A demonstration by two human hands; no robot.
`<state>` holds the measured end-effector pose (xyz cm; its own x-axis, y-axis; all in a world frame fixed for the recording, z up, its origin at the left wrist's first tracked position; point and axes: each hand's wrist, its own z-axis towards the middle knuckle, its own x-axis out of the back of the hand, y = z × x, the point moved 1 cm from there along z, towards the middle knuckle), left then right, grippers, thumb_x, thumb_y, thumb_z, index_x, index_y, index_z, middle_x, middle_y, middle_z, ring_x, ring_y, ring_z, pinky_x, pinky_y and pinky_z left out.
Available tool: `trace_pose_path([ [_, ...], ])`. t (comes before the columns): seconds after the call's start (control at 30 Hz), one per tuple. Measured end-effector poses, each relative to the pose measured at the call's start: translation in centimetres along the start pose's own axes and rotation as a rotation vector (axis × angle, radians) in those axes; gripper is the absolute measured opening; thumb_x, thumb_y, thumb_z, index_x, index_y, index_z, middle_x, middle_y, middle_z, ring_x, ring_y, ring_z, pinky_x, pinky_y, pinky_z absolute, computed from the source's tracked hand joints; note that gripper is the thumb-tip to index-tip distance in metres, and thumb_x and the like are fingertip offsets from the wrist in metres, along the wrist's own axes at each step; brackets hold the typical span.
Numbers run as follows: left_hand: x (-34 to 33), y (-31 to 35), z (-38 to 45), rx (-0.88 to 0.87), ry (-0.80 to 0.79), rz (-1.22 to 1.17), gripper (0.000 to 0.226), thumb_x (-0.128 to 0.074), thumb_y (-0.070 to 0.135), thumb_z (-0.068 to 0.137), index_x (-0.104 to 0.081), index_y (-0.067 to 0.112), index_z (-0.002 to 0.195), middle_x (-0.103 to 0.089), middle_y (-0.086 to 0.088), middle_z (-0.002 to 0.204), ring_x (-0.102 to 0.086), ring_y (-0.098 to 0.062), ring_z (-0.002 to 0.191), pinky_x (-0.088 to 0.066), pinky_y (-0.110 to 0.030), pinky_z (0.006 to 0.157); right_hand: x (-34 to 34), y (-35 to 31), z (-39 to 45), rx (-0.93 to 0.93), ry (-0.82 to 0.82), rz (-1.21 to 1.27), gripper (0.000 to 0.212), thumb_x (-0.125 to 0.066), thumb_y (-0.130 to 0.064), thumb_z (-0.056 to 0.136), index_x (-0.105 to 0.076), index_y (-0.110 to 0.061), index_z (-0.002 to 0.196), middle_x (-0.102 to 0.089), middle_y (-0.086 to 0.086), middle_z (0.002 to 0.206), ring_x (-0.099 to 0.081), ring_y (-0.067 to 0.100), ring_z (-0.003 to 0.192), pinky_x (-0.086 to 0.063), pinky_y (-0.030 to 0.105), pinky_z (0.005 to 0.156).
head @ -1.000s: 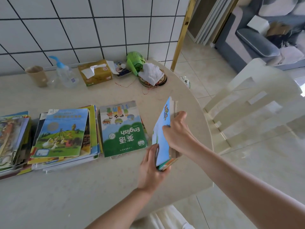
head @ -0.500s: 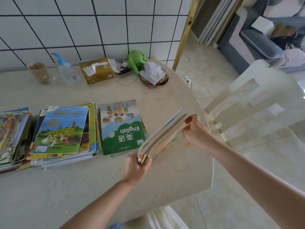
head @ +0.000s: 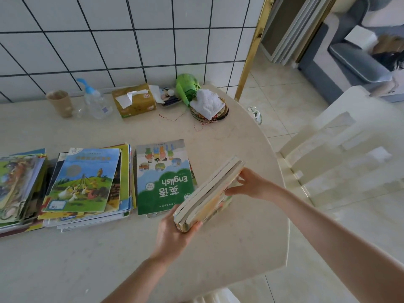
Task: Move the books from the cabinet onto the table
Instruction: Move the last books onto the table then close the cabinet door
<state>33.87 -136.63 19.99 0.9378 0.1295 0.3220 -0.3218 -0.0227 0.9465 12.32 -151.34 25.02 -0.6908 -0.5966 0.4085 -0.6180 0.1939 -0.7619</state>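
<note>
Both hands' grips clasp a book bundle (head: 207, 193) beside the green English book (head: 164, 178).

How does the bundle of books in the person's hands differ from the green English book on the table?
The bundle of books is tilted on edge, gripped by the left hand and right hand; the green English book lies flat, untouched. The bundle shows page edges; the English book shows its cover. The bundle holds several books; the English book tops a low pile. Both are over the table.

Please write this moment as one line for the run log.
step: placing books | left hand: grips near end of book bundle | right hand: holds far end | bundle: tilted over table, right of English book
</note>
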Motion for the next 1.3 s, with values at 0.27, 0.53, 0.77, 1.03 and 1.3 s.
trace_pose_path([
  [0.27,5.9,-1.0,2.7,0.149,-0.144,-0.053,0.053,-0.083,0.039,0.064,-0.064,0.038,0.114,-0.072,0.008,0.111,-0.066,-0.015,0.107,-0.054,-0.049,0.090,-3.5,-0.8,-2.5,0.186,0.181,0.073,0.032,-0.083,-0.017,0.072,-0.064,-0.027,0.097,-0.073,-0.009,0.104,-0.067,0.010,0.103,-0.055,0.035,0.089],
  [0.53,8.7,-1.9,1.9,0.219,-0.134,-0.076,0.054,-0.086,0.016,0.068,-0.067,0.053,0.102,-0.073,0.012,0.108,-0.067,-0.009,0.104,-0.055,-0.040,0.092,-9.3,0.6,-3.1,0.247,0.299,0.135,0.029,-0.080,-0.010,0.075,-0.065,-0.017,0.098,-0.070,-0.032,0.092,-0.067,-0.008,0.089,-0.051,0.013,0.078],
  [0.77,6.9,-3.6,-0.6,0.252,0.031,-0.086,0.072,-0.087,0.029,0.055,-0.058,0.014,0.119,-0.070,-0.005,0.110,-0.066,-0.010,0.103,-0.054,-0.024,0.086,-10.0,2.2,-3.9,0.252,0.320,0.013,0.039,-0.088,-0.017,0.066,-0.061,-0.024,0.093,-0.065,-0.037,0.081,-0.054,-0.027,0.085,-0.038,-0.003,0.072],
  [1.03,6.1,-3.1,-1.3,0.284,0.073,-0.073,0.075,-0.078,0.051,0.071,-0.051,0.010,0.127,-0.064,0.002,0.115,-0.058,0.005,0.106,-0.045,-0.009,0.086,-11.7,4.4,-2.5,0.189,0.288,0.065,0.030,-0.077,-0.049,0.072,-0.052,-0.056,0.088,-0.066,-0.005,0.097,-0.066,0.029,0.101,-0.052,0.047,0.088],
  [1.3,7.9,-3.2,2.0,0.355,-0.039,-0.206,0.060,-0.078,0.020,0.077,-0.048,0.019,0.129,-0.067,0.003,0.116,-0.064,-0.014,0.108,-0.057,-0.038,0.085,-9.0,1.3,-0.6,0.247,0.078,0.071,0.078,-0.075,-0.021,0.076,-0.029,-0.043,0.135,-0.054,-0.029,0.125,-0.052,0.000,0.121,-0.044,0.034,0.103],
])
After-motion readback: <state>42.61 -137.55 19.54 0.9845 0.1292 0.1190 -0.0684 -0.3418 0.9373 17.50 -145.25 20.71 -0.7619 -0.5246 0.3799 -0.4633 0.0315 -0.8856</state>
